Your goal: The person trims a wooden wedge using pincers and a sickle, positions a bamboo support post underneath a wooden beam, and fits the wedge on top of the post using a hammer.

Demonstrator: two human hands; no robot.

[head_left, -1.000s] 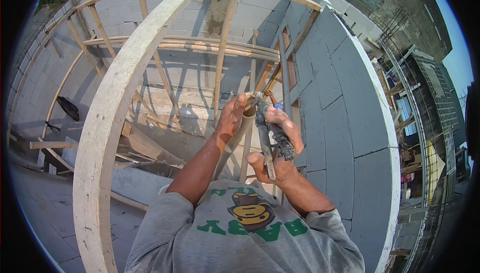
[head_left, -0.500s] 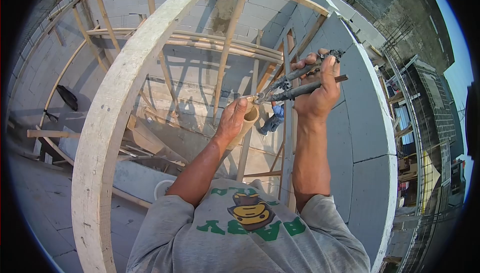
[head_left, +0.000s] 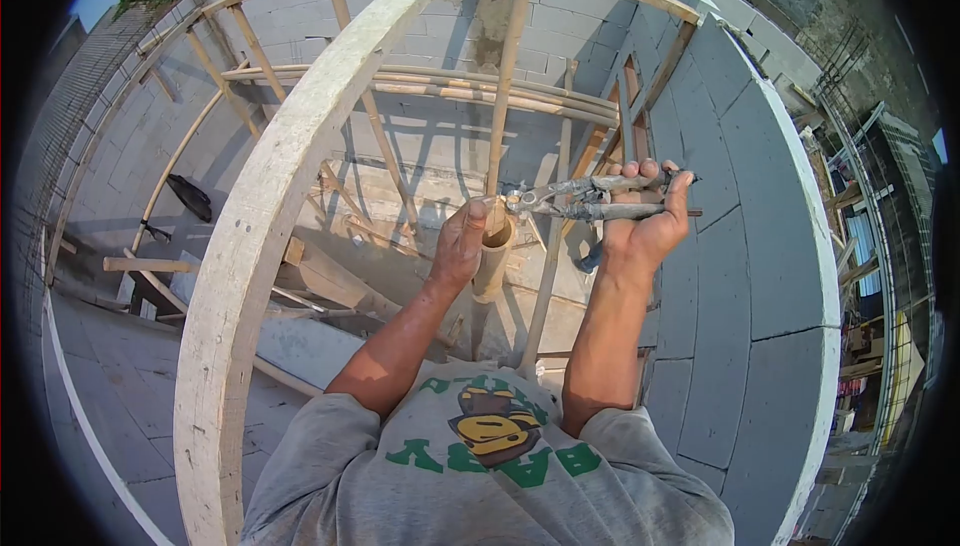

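pliers (head_left: 548, 193) (grimy, spread open), right hand (head_left: 646, 224) clamped on them, left hand (head_left: 461, 244) near their head, grip unclear

And here we are, looking down at the grey shirt (head_left: 440, 511), low in the scene, and we've got lettering! Bold green capitals (head_left: 530, 468) run across its near part, upside down from where we sit, and we read them from right to left: BABY, the B at the right and the Y at the left. Farther up the cloth we spot a second row of green letters (head_left: 465, 384), smaller, caught in the folds, and we can't make out that word for certain.
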